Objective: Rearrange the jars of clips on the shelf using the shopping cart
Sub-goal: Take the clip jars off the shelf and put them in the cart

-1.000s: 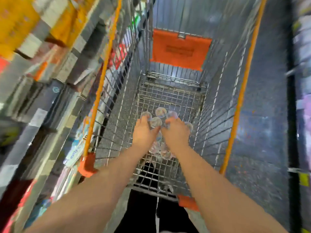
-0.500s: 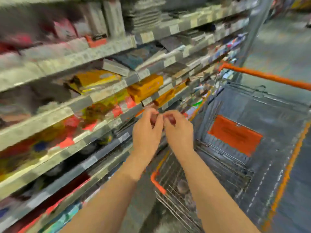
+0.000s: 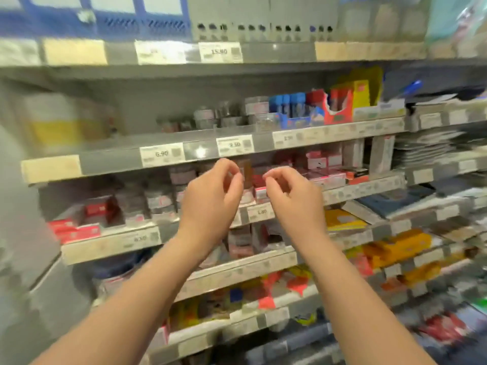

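Although the head view is smeared by motion, both hands are seen raised before the shelf. The left hand is curled, thumb and fingers apparently pinched on a small clear jar, though this cannot be settled. The right hand is curled with fingertips drawn together, and whether anything is held cannot be told. More jars are ranged on the shelf above. Such jars are judged light, rigid and slippery, best gripped around the body below the lid. Half a second earlier the hands were joined beside the cart, which is now out of sight.
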A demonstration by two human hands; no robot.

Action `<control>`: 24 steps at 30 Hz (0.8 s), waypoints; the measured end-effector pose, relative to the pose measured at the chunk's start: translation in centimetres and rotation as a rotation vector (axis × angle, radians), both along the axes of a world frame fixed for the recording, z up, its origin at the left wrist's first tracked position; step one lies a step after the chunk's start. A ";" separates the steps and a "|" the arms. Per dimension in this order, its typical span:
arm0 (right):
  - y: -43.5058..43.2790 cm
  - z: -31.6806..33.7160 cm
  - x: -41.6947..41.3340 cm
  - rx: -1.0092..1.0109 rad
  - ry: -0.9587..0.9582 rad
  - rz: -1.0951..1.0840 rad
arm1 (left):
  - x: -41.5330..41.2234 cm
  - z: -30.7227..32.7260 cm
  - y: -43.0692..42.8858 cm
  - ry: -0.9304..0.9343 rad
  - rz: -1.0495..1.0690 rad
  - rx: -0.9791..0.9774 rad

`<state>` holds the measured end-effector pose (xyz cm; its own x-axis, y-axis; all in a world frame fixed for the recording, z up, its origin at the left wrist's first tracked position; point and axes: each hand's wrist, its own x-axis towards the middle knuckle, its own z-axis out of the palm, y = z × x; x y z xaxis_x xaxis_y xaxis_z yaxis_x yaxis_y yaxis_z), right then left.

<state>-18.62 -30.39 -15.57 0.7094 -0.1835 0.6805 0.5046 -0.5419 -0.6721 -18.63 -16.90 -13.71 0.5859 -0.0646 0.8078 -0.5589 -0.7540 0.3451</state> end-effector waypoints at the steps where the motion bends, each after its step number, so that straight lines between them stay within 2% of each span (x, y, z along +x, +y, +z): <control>1: 1.1 0.8 0.9 -0.016 -0.021 0.007 | 0.6 0.9 1.5 -0.011 0.026 0.023; 6: 3.3 6.1 6.1 -0.158 -0.083 0.036 | 4.8 5.8 6.4 -0.036 0.097 0.135; 8: 3.1 8.5 8.9 -0.244 -0.066 0.031 | 6.8 7.4 7.4 -0.060 0.125 0.256; 11: 2.7 12.0 13.3 -0.514 -0.012 -0.006 | 10.2 9.5 8.2 -0.012 0.197 0.500; 13: 2.4 14.2 16.0 -0.709 0.005 -0.031 | 12.7 11.0 8.7 0.098 0.264 0.608; 16: 1.8 17.3 19.9 -0.953 0.112 -0.046 | 16.1 13.5 8.7 0.324 0.358 0.656; 18: 1.6 18.8 22.4 -1.090 0.214 0.002 | 18.5 14.2 8.6 0.479 0.347 0.593; 20: 1.8 19.9 24.7 -1.170 0.245 0.054 | 21.1 14.5 8.8 0.474 0.288 0.521; 22: 2.5 20.7 26.6 -1.213 0.257 0.094 | 23.4 14.7 9.0 0.403 0.271 0.527; 24: 3.3 21.3 28.4 -1.265 0.307 0.125 | 25.7 14.9 9.1 0.427 0.270 0.547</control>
<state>9.74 -27.10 5.74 0.8311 0.5380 0.1406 0.5154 -0.8402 0.1689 7.03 -7.82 1.23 0.8940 -0.2015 0.4003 -0.2314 -0.9725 0.0272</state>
